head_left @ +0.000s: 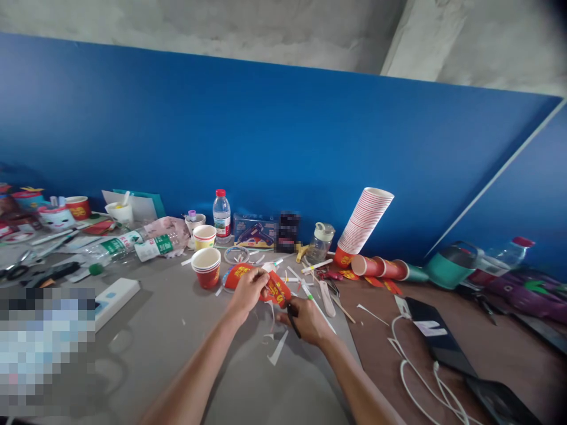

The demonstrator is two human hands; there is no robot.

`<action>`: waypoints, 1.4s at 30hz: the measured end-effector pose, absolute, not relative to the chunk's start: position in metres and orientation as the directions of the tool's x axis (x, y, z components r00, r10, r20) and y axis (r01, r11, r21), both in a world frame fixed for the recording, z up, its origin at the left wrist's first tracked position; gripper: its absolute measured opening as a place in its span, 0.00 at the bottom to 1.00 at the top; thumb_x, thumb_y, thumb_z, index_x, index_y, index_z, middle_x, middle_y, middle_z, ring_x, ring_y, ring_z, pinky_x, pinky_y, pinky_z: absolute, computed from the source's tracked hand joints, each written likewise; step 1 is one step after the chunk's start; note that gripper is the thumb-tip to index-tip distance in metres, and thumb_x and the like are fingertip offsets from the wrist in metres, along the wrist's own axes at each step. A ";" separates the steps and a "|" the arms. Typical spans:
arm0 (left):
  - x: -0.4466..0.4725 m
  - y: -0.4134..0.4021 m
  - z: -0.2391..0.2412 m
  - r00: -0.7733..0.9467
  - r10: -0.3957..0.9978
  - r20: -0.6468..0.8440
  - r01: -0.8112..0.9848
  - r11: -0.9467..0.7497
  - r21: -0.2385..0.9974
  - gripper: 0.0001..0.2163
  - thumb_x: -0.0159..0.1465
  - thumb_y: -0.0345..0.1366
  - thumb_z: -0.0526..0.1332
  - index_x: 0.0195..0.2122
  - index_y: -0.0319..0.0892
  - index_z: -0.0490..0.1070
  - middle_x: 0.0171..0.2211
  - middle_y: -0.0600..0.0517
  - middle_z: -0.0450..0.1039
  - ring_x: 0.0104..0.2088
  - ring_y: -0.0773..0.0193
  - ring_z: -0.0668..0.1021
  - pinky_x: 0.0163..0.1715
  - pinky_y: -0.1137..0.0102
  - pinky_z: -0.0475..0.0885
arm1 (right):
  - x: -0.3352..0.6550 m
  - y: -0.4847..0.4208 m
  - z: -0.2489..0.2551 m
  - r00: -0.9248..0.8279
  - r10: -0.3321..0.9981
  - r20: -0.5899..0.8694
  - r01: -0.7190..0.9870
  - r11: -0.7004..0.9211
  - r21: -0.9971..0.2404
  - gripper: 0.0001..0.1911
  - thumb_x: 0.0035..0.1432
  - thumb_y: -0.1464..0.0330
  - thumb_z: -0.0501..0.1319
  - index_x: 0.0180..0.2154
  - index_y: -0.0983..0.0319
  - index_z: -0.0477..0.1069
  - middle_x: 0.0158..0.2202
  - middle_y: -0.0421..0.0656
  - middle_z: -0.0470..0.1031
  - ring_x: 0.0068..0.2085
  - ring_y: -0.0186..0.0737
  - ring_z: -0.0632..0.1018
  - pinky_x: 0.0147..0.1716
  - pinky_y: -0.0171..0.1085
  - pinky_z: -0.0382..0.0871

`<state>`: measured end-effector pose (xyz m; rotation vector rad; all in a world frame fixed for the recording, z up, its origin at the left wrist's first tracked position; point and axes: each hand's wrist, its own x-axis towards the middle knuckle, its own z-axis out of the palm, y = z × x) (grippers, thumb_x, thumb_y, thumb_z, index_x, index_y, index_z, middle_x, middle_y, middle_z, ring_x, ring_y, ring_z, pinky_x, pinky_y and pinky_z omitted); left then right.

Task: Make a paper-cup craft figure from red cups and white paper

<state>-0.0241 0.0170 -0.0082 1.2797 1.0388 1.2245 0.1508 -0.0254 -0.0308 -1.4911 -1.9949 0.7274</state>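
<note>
My left hand (248,290) is closed on a flattened red paper cup piece (273,288) with yellow print, held just above the grey table (177,336). My right hand (309,320) grips black scissors (292,319), whose blades meet the lower edge of the red piece. White paper strips (278,348) lie on the table under my hands. A short stack of red paper cups (207,267) stands just left of my left hand.
A tall leaning stack of red cups (363,227) and fallen cups (381,267) lie at right. Water bottles (221,213), a jar (319,242), a glue gun box (254,231), a power strip (116,298), a phone (432,330) with white cable (416,378).
</note>
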 end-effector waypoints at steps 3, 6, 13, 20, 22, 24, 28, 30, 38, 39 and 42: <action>-0.022 0.015 -0.006 0.088 0.990 0.106 -0.072 -0.100 0.992 0.10 0.54 0.42 0.61 0.28 0.39 0.69 0.17 0.58 0.65 0.17 0.71 0.67 0.20 0.75 0.60 | 0.152 -0.025 -0.031 -0.238 0.965 0.109 0.654 0.243 -0.716 0.14 0.50 0.58 0.63 0.29 0.63 0.72 0.20 0.36 0.63 0.23 0.31 0.62 0.22 0.30 0.53; -0.021 0.013 -0.003 0.067 0.990 0.123 -0.089 -0.117 0.989 0.10 0.54 0.42 0.61 0.27 0.40 0.68 0.16 0.58 0.65 0.17 0.71 0.67 0.21 0.75 0.60 | 0.153 -0.026 -0.029 -0.252 0.963 0.098 0.640 0.242 -0.730 0.14 0.50 0.57 0.63 0.30 0.63 0.71 0.20 0.35 0.63 0.22 0.31 0.61 0.22 0.30 0.53; -0.014 0.009 -0.005 0.030 0.994 0.108 -0.168 -0.101 0.981 0.11 0.54 0.42 0.62 0.28 0.40 0.68 0.17 0.59 0.65 0.17 0.72 0.67 0.20 0.76 0.61 | 0.153 -0.029 -0.021 -0.245 0.961 0.128 0.705 0.267 -0.656 0.14 0.52 0.57 0.61 0.29 0.62 0.71 0.20 0.35 0.63 0.22 0.31 0.60 0.22 0.31 0.53; -0.001 0.004 -0.008 0.070 0.995 0.067 -0.209 -0.050 0.977 0.13 0.51 0.45 0.65 0.23 0.40 0.66 0.16 0.59 0.65 0.15 0.72 0.68 0.18 0.76 0.61 | 0.155 -0.029 -0.019 -0.276 0.958 0.077 0.683 0.252 -0.686 0.13 0.51 0.58 0.61 0.30 0.62 0.69 0.20 0.35 0.62 0.23 0.31 0.59 0.22 0.31 0.52; -0.001 0.003 -0.008 0.085 0.995 0.054 -0.264 -0.030 0.964 0.14 0.51 0.45 0.65 0.22 0.40 0.66 0.16 0.59 0.65 0.16 0.73 0.68 0.19 0.76 0.61 | 0.157 -0.028 -0.018 -0.292 0.952 0.088 0.652 0.265 -0.710 0.13 0.50 0.58 0.62 0.30 0.62 0.68 0.20 0.34 0.60 0.23 0.31 0.58 0.22 0.31 0.52; -0.002 0.003 -0.008 0.099 0.994 0.035 -0.320 -0.001 0.947 0.15 0.50 0.45 0.66 0.22 0.40 0.65 0.15 0.59 0.65 0.16 0.73 0.67 0.19 0.76 0.61 | 0.158 -0.027 -0.018 -0.308 0.947 0.091 0.627 0.274 -0.730 0.13 0.49 0.58 0.62 0.31 0.62 0.67 0.20 0.34 0.59 0.23 0.31 0.58 0.22 0.31 0.52; -0.001 0.001 -0.007 0.141 0.990 -0.014 -0.407 0.071 0.911 0.16 0.47 0.44 0.69 0.20 0.40 0.64 0.15 0.59 0.65 0.16 0.74 0.67 0.20 0.76 0.62 | 0.161 -0.026 -0.015 -0.344 0.937 0.060 0.628 0.277 -0.727 0.13 0.47 0.60 0.64 0.31 0.61 0.67 0.21 0.34 0.61 0.23 0.31 0.60 0.23 0.31 0.55; 0.000 0.001 -0.007 0.157 0.987 -0.027 -0.435 0.094 0.896 0.16 0.46 0.44 0.70 0.20 0.39 0.64 0.16 0.58 0.67 0.16 0.74 0.67 0.20 0.76 0.63 | 0.162 -0.027 -0.013 -0.365 0.930 0.049 0.629 0.285 -0.723 0.13 0.46 0.62 0.64 0.31 0.61 0.67 0.22 0.34 0.62 0.24 0.31 0.61 0.23 0.31 0.56; 0.001 0.000 -0.006 0.202 0.979 -0.039 -0.402 0.119 0.908 0.16 0.47 0.44 0.69 0.21 0.38 0.65 0.19 0.56 0.70 0.16 0.72 0.70 0.21 0.74 0.66 | 0.160 -0.028 -0.008 -0.282 0.957 0.066 0.670 0.245 -0.700 0.09 0.45 0.65 0.64 0.28 0.61 0.67 0.20 0.33 0.60 0.23 0.30 0.60 0.23 0.30 0.56; 0.001 0.000 -0.006 0.202 0.979 -0.033 -0.400 0.113 0.910 0.16 0.47 0.44 0.69 0.21 0.38 0.65 0.18 0.56 0.70 0.16 0.72 0.70 0.21 0.74 0.66 | 0.160 -0.028 -0.009 -0.276 0.959 0.068 0.666 0.241 -0.706 0.09 0.45 0.65 0.64 0.28 0.61 0.67 0.20 0.33 0.59 0.23 0.30 0.60 0.23 0.30 0.56; 0.001 -0.002 -0.005 0.183 0.983 -0.014 -0.412 0.090 0.907 0.15 0.49 0.43 0.68 0.21 0.39 0.65 0.17 0.57 0.68 0.17 0.72 0.70 0.21 0.75 0.66 | 0.159 -0.027 -0.011 -0.269 0.959 0.083 0.632 0.241 -0.737 0.09 0.46 0.63 0.63 0.26 0.61 0.67 0.19 0.33 0.59 0.23 0.31 0.61 0.22 0.31 0.56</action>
